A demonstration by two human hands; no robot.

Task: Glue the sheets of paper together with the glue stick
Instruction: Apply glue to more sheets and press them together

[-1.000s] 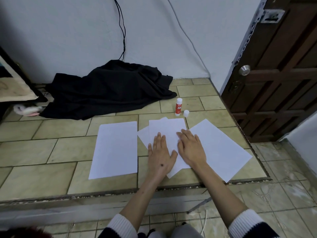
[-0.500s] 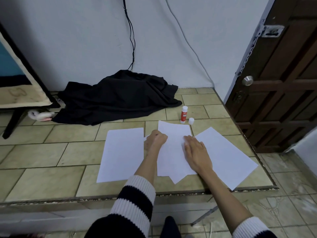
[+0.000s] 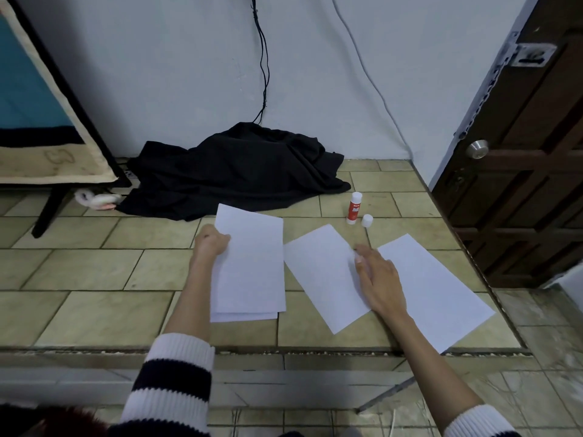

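My left hand (image 3: 209,242) is closed on the left edge of a white sheet (image 3: 252,266), held over another sheet whose lower edge shows beneath it. My right hand (image 3: 377,279) lies flat, fingers apart, on the right part of a tilted middle sheet (image 3: 321,275). A third sheet (image 3: 435,291) lies to the right of that hand. The red and white glue stick (image 3: 354,209) stands uncapped on the tiles beyond the sheets, with its white cap (image 3: 367,220) just beside it.
A heap of black cloth (image 3: 233,171) lies against the wall behind the sheets. A dark wooden door (image 3: 520,152) stands at the right. A leaning framed board (image 3: 41,121) is at the left. The tiled platform ends in a step edge (image 3: 284,353) near me.
My left hand has pulled a sheet away from the middle stack to the left, onto the left sheet. My right hand stays pressed on the middle sheet. The camera view has tilted up.
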